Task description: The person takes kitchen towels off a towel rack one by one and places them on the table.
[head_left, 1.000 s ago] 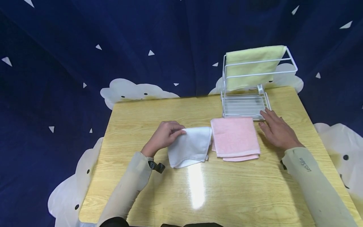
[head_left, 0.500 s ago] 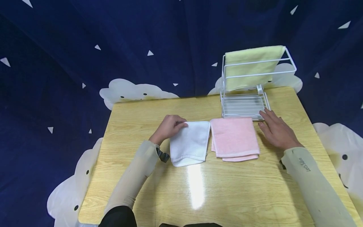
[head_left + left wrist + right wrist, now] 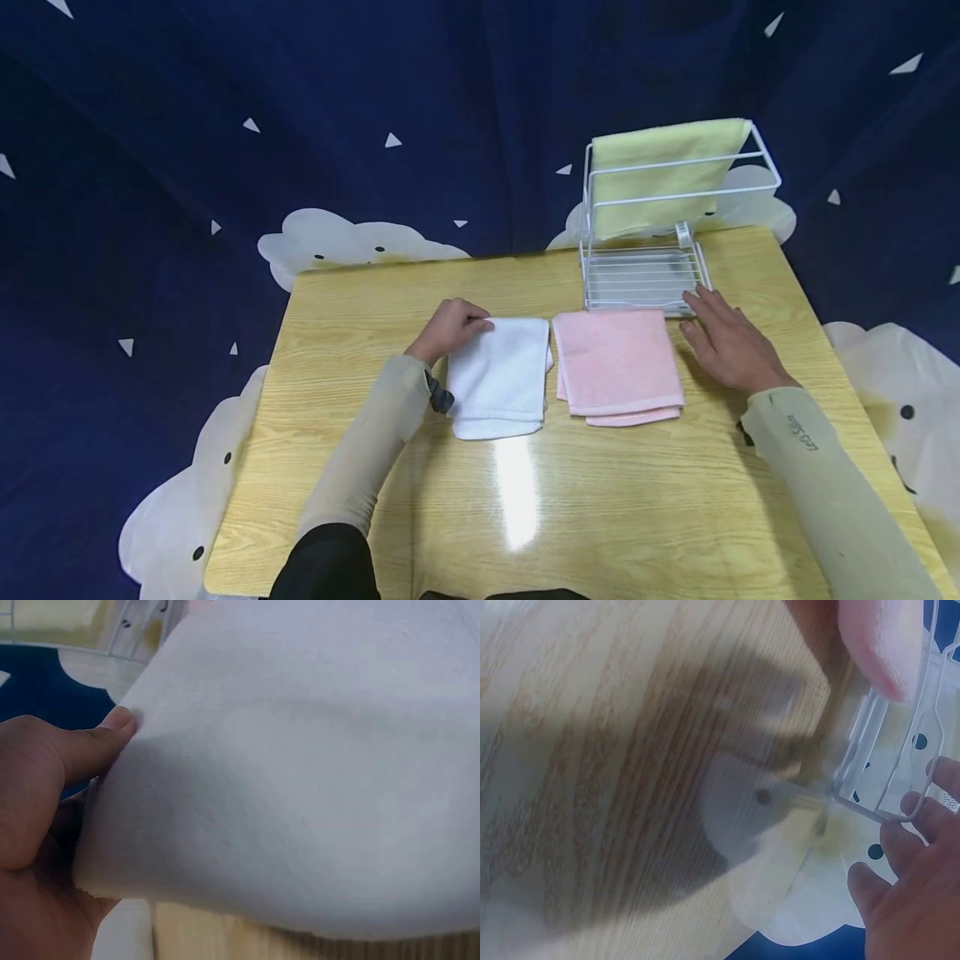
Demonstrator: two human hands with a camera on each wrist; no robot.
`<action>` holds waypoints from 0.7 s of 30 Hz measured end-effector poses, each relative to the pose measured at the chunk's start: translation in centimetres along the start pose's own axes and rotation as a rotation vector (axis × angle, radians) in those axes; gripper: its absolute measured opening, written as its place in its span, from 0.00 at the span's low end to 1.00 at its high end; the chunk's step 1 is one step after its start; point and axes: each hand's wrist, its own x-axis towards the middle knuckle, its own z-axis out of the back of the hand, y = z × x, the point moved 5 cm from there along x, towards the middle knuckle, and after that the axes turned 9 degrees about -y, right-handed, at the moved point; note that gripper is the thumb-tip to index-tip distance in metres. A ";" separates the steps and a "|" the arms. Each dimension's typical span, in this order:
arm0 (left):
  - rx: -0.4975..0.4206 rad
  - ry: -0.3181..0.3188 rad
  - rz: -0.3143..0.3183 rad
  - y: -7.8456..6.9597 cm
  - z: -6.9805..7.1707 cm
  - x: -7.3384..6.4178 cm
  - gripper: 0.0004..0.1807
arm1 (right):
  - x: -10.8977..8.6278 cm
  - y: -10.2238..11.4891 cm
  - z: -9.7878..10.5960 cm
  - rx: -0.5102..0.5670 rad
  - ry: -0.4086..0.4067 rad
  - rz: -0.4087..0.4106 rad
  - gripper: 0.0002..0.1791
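A folded white towel (image 3: 501, 371) lies left of a folded pink towel (image 3: 618, 362) in the head view. My left hand (image 3: 450, 327) pinches the white towel at its far left corner, thumb on top. In the left wrist view the thumb of that hand (image 3: 45, 772) lies over the cloth's edge, and the white cloth (image 3: 300, 772) bulges across the view. My right hand (image 3: 735, 346) touches the front right corner of a white wire rack (image 3: 641, 287) with its fingertips. The right wrist view has the fingers (image 3: 904, 847) spread along the rack's lower rail (image 3: 885, 814).
Over the rack's upper bars hangs a yellow towel (image 3: 660, 179). The rack stands at the back right of the wooden table (image 3: 360, 300), and the pink towel lies just in front of it. Behind the table hangs a dark blue curtain (image 3: 337, 100) with white clouds.
My left hand has moved away from me and slightly right with the white towel's corner, and the towel now lies straighter and flatter. My right hand has stayed at the rack.
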 end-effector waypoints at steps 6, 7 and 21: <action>-0.002 0.025 0.043 1.0 -0.9 0.5 0.09 | 0.0 0.1 0.1 0.000 -0.005 -0.001 0.35; -0.006 0.029 0.055 1.2 -1.0 0.5 0.09 | 0.0 0.0 0.1 0.000 -0.005 -0.001 0.35; -0.024 0.053 0.177 3.4 -2.3 0.8 0.10 | 0.0 0.0 0.0 -0.002 -0.021 0.008 0.35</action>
